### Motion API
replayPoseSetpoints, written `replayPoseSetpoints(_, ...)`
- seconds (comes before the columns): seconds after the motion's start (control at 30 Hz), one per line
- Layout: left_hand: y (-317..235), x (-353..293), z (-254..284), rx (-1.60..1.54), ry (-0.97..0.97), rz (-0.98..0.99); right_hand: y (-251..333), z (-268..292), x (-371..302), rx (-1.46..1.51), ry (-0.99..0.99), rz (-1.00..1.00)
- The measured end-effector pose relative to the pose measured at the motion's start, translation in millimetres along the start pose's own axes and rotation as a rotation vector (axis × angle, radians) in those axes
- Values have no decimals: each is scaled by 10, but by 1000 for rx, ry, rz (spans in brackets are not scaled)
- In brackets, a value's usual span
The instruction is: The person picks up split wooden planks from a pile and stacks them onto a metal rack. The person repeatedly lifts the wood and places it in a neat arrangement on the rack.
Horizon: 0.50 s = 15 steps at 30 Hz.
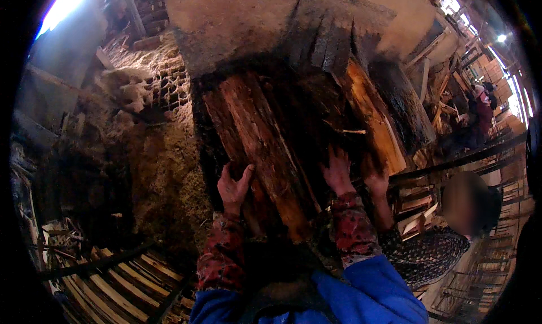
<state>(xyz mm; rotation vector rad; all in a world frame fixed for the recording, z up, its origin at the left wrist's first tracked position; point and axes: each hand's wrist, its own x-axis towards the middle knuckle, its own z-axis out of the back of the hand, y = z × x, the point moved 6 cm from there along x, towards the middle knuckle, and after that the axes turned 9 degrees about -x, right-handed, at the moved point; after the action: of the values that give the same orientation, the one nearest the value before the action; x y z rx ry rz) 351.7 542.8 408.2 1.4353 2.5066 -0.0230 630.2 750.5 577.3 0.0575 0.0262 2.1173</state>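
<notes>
Two long, bark-covered wood slabs lie side by side in front of me, a broad reddish-brown slab (262, 137) and a narrower slab (223, 123) to its left. My left hand (232, 189) is at the narrower slab, thumb apart from the fingers and its tip close to the broad slab's left edge; whether it touches is unclear. To the right of the broad slab, my right hand (339, 170) reaches over a dark area with fingers stretched out, holding nothing visible. Beside it, a co-worker's hand (375, 180) is at the lower end of an orange-brown slab (375, 118).
The co-worker (429, 256) in a dotted sleeve stands close on my right. A dark weathered board (401, 103) lies beyond the orange slab. Stacked wood strips (121, 287) fill the lower left. A rough brown mound (164, 166) rises at left. Another person (483, 109) stands far right.
</notes>
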Motion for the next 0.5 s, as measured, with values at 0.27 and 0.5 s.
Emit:
replayPoseSetpoints(0.27, 212, -59, -167, -557, 30, 523, -89, 92, 21, 419, 124, -43)
replayPoseSetpoints(0.5, 265, -5, 49, -773, -105, 406, -12, 324, -591, 530, -20, -19)
